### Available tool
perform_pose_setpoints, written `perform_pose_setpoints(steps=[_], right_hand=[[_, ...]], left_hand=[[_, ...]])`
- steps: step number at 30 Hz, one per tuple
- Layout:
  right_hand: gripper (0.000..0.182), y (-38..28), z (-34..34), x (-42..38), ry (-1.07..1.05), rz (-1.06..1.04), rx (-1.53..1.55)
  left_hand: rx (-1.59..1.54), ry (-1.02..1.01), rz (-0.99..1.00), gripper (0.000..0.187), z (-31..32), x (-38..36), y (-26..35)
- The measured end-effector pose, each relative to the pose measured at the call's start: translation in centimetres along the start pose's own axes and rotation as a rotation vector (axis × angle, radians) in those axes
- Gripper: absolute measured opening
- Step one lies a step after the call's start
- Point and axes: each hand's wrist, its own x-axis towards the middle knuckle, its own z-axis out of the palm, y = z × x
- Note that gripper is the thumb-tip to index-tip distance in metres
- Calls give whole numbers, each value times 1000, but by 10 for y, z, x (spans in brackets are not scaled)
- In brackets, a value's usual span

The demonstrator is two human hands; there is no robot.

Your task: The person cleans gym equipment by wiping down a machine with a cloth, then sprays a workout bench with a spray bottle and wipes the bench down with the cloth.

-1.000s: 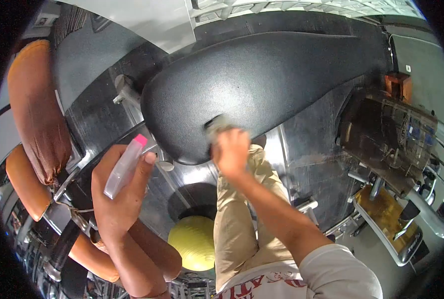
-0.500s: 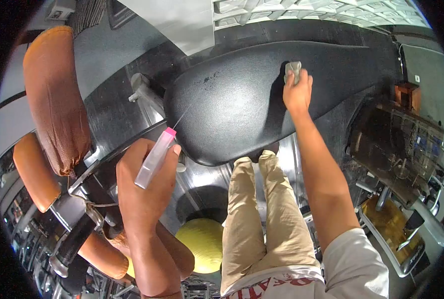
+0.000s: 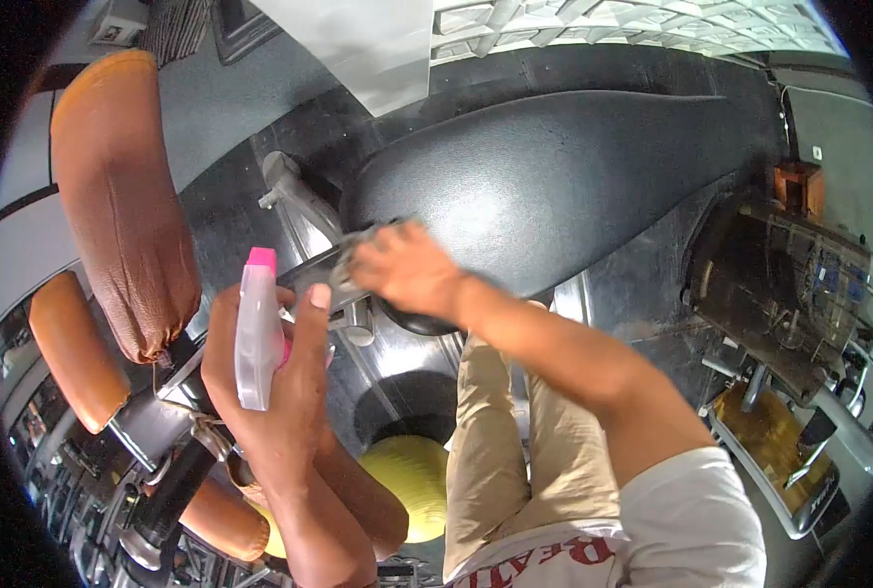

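Observation:
My left hand is wrapped round a translucent spray bottle with a pink nozzle, held upright in front of the frame of the machine. A black padded bench stretches away to the upper right, its smooth surface catching a bright glare. At its near left end, my right hand presses a bunched grey cloth against the rounded edge. That hand is slightly blurred, and its fingers partly cover the cloth.
Brown padded rollers stand at the left on a metal frame. Below the bench lies a yellow ball. A metal post rises behind the bench end. Dark gym equipment is at the right, and a white panel hangs above.
My right hand has swept the cloth leftward from the bench's middle to its near left end. The spray bottle has turned upright and shifted left. Dark droplets on the pad no longer show.

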Motion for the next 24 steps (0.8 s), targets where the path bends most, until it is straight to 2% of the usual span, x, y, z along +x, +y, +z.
perform_pose_setpoints(steps=[2, 3, 4, 5, 6, 8, 10, 11, 12, 13, 15, 16, 17, 20, 21, 23, 24], right_hand=[[28, 57, -16, -9, -183, 264, 8], [23, 100, -4, -33, 212, 276, -130], [19, 135, -18, -48, 339, 439, -157], [18, 160, -28, -55, 215, 744, -360], [21, 191, -26, -65, 253, 975, -380], [28, 213, -30, -56, 330, 1281, -262], [32, 173, -26, -11, 312, 1221, -337], [25, 159, -12, 11, 325, 1077, -300], [18, 134, 0, 31, 413, 822, -192], [13, 93, -9, 63, 221, 759, -154], [13, 24, 11, 89, 123, 511, -69], [15, -2, 23, 85, 83, 272, -202], [21, -19, 34, 77, 10, 96, -167], [29, -26, 44, 38, 5, -194, -61], [28, -16, 33, 32, -2, -137, -87], [28, 16, 3, 31, -27, -19, -126], [25, 38, -3, 36, 72, 140, -161]], left_hand=[[-25, 4, -12, 24, -2, -1, -1], [-107, 8, -3, 25, -2, -1, -1], [-119, 0, 14, 25, -2, -1, -1], [-131, -6, 30, 25, -3, -1, -1], [-143, -11, 45, 25, -3, 1, -2], [-148, -27, 57, 25, -7, 1, -3], [-202, -26, 12, 24, -8, 3, -2], [-198, -31, 24, 24, -8, 3, -2], [-192, -37, 38, 23, -7, 3, -4], [-181, -45, 54, 23, -6, 2, -6], [-195, -35, 22, 21, -5, -1, -10], [-202, -32, 7, 20, -5, -3, -11], [-197, -44, 14, 20, -6, -4, -11], [-204, -63, 23, 20, -10, -7, -14], [-217, -34, 84, 20, -8, -6, -20], [-229, -49, 29, 20, -11, -5, -14], [-236, -59, -1, 20, -12, -5, -10]])
